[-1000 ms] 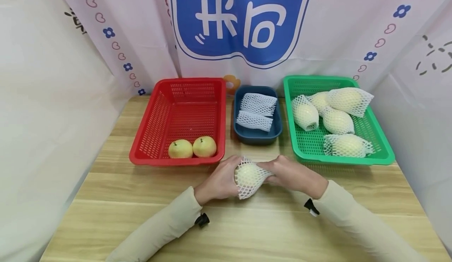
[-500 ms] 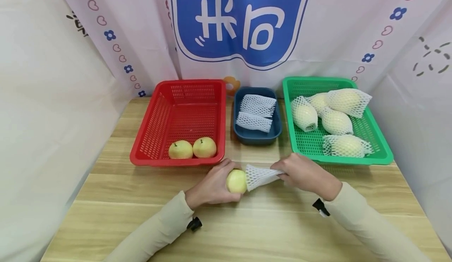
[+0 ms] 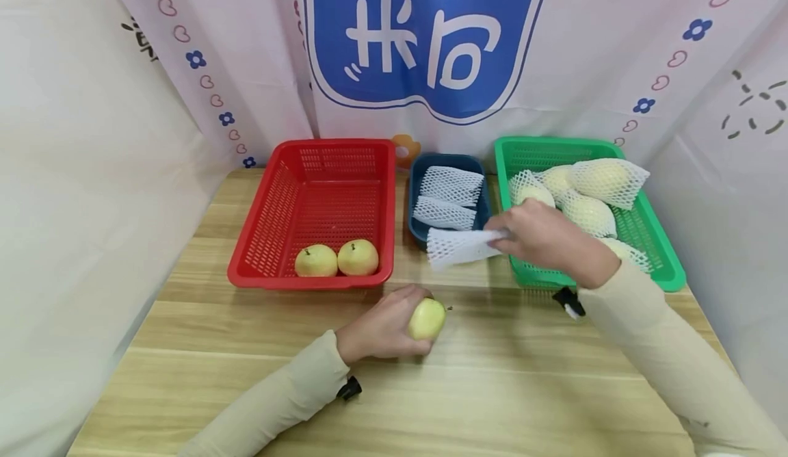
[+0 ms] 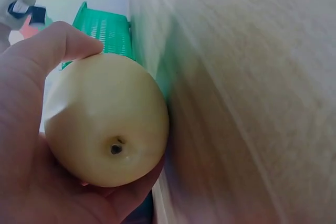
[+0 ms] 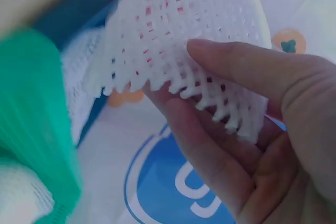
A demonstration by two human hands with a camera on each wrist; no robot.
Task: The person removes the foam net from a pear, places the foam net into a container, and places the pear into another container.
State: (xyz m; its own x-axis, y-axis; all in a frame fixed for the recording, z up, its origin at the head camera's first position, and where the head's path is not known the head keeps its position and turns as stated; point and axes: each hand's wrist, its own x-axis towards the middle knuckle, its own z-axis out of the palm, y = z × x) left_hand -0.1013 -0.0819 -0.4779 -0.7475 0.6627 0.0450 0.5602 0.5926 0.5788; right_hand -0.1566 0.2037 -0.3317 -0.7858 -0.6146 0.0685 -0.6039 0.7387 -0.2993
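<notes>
My left hand (image 3: pixel 389 325) grips a bare yellow pear (image 3: pixel 427 319) low over the table in front of the red basket. In the left wrist view the thumb and fingers curl round the pear (image 4: pixel 107 119), its hollowed end facing the camera. My right hand (image 3: pixel 544 237) pinches a white foam net sleeve (image 3: pixel 458 246) by one end, in front of the blue bin and over the near left edge of the green basket. The right wrist view has the thumb on top of the net sleeve (image 5: pixel 178 35) and the fingers beneath.
Two bare pears (image 3: pixel 337 259) sit in the red basket (image 3: pixel 246 280). Net sleeves (image 3: pixel 451 185) lie in the blue bin (image 3: pixel 416 166). Several net-wrapped pears (image 3: pixel 587 212) fill the green basket (image 3: pixel 667 265), partly behind my right arm. A printed cloth (image 3: pixel 246 46) hangs behind the table (image 3: pixel 431 402).
The net sleeve has come off the pear. My right hand has carried it up and right towards the blue bin. The left hand keeps the pear near the same spot, stem now facing right.
</notes>
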